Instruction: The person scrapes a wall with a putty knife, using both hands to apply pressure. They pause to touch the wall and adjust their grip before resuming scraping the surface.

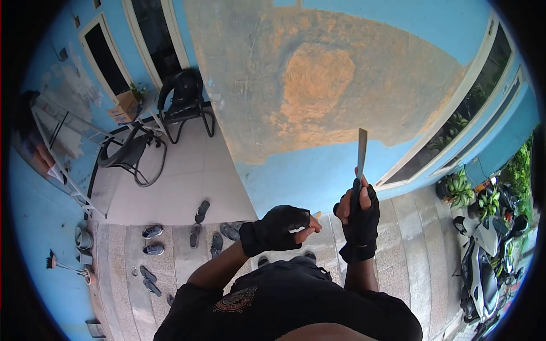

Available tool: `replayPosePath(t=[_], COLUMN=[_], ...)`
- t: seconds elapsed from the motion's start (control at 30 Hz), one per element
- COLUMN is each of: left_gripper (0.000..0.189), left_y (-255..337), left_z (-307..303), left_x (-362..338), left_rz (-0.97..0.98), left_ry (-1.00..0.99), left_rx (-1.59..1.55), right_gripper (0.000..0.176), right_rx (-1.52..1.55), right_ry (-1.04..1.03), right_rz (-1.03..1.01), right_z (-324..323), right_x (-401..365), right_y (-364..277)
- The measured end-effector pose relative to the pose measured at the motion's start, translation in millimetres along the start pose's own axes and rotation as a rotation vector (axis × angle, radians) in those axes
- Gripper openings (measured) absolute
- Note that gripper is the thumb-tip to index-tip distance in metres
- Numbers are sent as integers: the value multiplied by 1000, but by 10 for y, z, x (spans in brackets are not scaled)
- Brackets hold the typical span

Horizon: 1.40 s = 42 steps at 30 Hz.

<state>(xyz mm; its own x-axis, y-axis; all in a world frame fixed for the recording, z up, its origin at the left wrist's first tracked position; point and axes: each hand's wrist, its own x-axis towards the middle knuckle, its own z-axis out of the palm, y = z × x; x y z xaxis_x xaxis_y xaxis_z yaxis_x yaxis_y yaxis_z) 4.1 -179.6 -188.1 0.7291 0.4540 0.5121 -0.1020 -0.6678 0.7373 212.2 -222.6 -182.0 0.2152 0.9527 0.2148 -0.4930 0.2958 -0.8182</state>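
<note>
My right hand [358,213], in a black fingerless glove, is wrapped round the dark handle of a scraper [362,153], whose flat metal blade points up toward the wall. To the left, my left hand [287,227] wears a matching glove; its fingers are curled with the thumb close to them, and what they hold, if anything, is too small to name. Ahead of both hands stands a wall [387,74] with a large grey and orange bare patch bordered by blue paint. Neither the blade nor my left hand can be clearly seen touching the wall.
Black chairs [183,99] and a cardboard box [125,107] stand at the left, near a ladder [65,153] with a person beside it. Several shoes [152,231] lie on the paving. Potted plants [459,187] and a parked motorbike [480,273] are at the right, below a window.
</note>
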Motion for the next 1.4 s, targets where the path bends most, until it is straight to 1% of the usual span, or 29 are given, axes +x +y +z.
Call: replayPosePath(t=[0.07, 0.13, 0.2, 0.27, 0.37, 0.47, 0.53, 0.8, 0.9, 1.07, 1.13, 1.2, 1.27, 1.3, 1.33, 1.4], left_gripper=[12, 12, 12, 13, 14, 14, 15, 14, 14, 13, 14, 15, 12, 12, 12, 14], left_y=[11, -3, 10, 7, -53, -36, -36, 17, 22, -23, -88, -140, -180, -208, -217, -229], left_z=[59, 124, 248, 404, 660, 869, 984, 1109, 1084, 996, 1034, 1053, 1018, 1011, 967, 886], left_x=[124, 293, 474, 653, 839, 982, 1030, 1010, 1003, 1068, 1133, 1183, 1219, 1216, 1213, 1218], left_rz=[-3, 25, 7, 26, 78, 63, 50, -52, -70, -151, -125, -104, -16, -1, 0, -58], left_ry=[-5, 20, 40, 62, 73, 92, 115, 173, 183, 145, 167, 187, 100, 61, 68, -35], left_rx=[37, 53, 34, -10, 19, -13, -12, 86, 127, 83, 55, 27, 3, 19, 22, -30], right_gripper=[59, 60, 64, 65, 63, 62, 62, 63, 64, 64, 63, 63, 62, 61, 61, 59], right_rx=[6, -61, -75, -116, -108, -95, -121, -46, -17, 77, 126, 95, 110, 125, 123, 150], right_ry=[-32, -59, -5, 24, 40, 26, -8, -119, -110, -100, -165, -201, -164, -182, -189, -172], right_rz=[-3, -94, -166, -237, -218, -190, -123, 12, 39, 72, 86, 77, 11, 0, 2, 10], right_z=[-62, -239, -433, -652, -945, -1167, -1315, -1310, -1332, -1236, -1195, -1166, -1071, -1060, -1038, -1004], right_x=[74, 169, 235, 269, 270, 300, 352, 599, 663, 702, 713, 751, 777, 800, 819, 854], right_y=[-127, -317, -572, -797, -957, -1017, -974, -884, -810, -771, -764, -738, -720, -712, -694, -653])
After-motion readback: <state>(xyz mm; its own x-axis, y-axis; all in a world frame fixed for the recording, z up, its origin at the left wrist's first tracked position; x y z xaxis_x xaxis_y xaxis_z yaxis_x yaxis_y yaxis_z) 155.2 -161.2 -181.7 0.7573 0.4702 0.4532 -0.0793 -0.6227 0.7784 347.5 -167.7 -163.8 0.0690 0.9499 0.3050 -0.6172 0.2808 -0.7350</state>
